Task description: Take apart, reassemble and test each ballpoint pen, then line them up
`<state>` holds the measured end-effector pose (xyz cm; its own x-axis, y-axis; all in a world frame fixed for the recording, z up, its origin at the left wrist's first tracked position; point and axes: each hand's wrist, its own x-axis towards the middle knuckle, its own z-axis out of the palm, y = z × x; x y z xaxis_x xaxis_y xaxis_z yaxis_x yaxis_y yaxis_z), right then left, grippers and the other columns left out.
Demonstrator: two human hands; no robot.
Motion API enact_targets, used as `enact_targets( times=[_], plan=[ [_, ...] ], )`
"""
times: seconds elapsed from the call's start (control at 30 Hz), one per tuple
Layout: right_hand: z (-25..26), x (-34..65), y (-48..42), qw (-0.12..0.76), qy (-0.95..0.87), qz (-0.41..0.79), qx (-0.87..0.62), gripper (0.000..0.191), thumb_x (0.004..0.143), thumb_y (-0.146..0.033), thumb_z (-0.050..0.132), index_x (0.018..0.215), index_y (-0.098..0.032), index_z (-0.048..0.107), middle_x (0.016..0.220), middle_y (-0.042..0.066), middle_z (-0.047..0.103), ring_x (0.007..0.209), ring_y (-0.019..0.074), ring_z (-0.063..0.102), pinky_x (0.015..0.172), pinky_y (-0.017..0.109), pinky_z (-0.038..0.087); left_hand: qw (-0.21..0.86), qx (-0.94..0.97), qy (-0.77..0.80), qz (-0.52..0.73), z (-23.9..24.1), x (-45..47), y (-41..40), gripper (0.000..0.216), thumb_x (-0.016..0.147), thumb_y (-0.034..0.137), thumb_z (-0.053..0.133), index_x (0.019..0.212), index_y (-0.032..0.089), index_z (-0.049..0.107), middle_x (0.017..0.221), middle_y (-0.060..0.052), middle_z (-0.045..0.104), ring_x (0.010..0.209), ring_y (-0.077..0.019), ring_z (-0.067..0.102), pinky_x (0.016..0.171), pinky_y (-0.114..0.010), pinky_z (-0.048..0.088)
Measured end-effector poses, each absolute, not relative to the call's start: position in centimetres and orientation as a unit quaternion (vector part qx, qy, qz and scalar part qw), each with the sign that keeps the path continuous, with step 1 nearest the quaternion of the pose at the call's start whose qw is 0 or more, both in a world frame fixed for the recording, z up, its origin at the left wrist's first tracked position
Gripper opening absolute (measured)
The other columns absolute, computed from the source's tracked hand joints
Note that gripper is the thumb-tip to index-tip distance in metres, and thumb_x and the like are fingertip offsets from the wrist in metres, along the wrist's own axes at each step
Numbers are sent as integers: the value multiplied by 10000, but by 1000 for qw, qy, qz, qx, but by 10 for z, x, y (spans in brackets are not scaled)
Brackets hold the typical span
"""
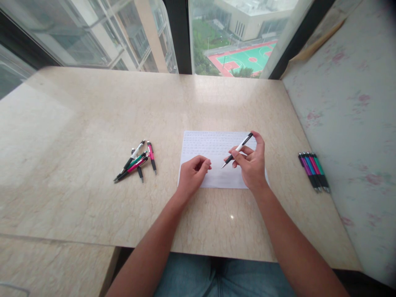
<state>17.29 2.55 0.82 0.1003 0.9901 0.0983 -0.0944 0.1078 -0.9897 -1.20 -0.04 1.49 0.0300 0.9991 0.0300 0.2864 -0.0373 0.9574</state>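
Note:
My right hand (252,163) grips a white ballpoint pen (240,147) with a black grip. The pen slants, its metal tip pointing down-left over the paper, and a fingertip rests at its upper end by the clicker. I cannot tell whether the tip touches the sheet. Beneath both hands lies a white sheet of paper (213,181) with rows of writing across its upper part. My left hand (194,171) rests on the sheet's left side, fingers curled in and thumb against them, with nothing visible inside.
To the left, several pens (133,165) lie in a loose, crossed pile, with a pink pen (152,157) beside them. Several coloured pens (314,171) lie side by side near the wallpapered wall (355,123). Windows border the far edge of the stone counter (93,198).

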Motion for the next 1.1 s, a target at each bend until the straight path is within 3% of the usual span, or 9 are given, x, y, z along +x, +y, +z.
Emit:
enact_targets(
  times=[0.5, 1.1],
  plan=[
    [8, 171, 23, 557, -499, 465, -474, 823, 848, -413, 678, 1484, -346, 160, 905, -8, 672, 633, 156, 707, 461, 219, 515, 407, 589, 555, 424, 15, -12, 0, 248, 904, 348, 568, 744, 177, 652, 703, -13, 695, 620, -122, 598, 596, -226, 447],
    [5, 173, 26, 584, -480, 450, -476, 813, 834, -379, 698, 1464, -346, 184, 906, -3, 674, 670, 170, 715, 436, 217, 455, 406, 582, 557, 431, 17, -11, -1, 239, 904, 339, 582, 740, 180, 651, 706, -11, 695, 624, -120, 599, 600, -225, 443]
  ],
)
